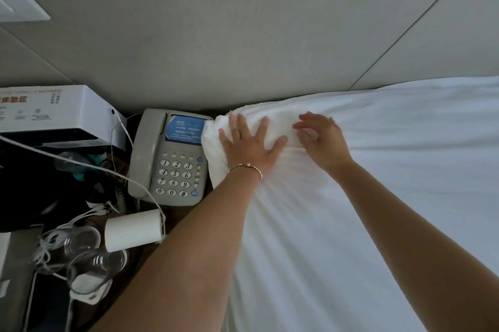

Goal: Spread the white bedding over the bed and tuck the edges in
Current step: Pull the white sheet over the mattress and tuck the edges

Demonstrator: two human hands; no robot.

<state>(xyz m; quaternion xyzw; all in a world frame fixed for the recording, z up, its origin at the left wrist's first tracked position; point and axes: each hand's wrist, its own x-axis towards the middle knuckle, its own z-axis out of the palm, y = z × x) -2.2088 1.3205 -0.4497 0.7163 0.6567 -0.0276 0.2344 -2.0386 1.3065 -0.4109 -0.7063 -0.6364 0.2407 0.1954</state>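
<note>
Left hand [249,144] fingers spread flat, pressing the bunched corner of the white cotton bedding [351,196]; right hand [321,140] fingers loosely curved, fingertips touching the same fold, gripping nothing. Bedding covers the bed up to the grey padded headboard [243,34], faintly creased. Just beside the corner: grey push-button desk phone [172,158], white paper roll [133,229], tangled white cables [54,245].

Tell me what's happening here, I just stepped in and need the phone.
A person is making the bed. Their left hand presses flat on the white bedding at the corner by the headboard, while the right hand, fingers curled, touches the fabric beside it. The phone sits untouched on the nightstand next to that corner.
</note>
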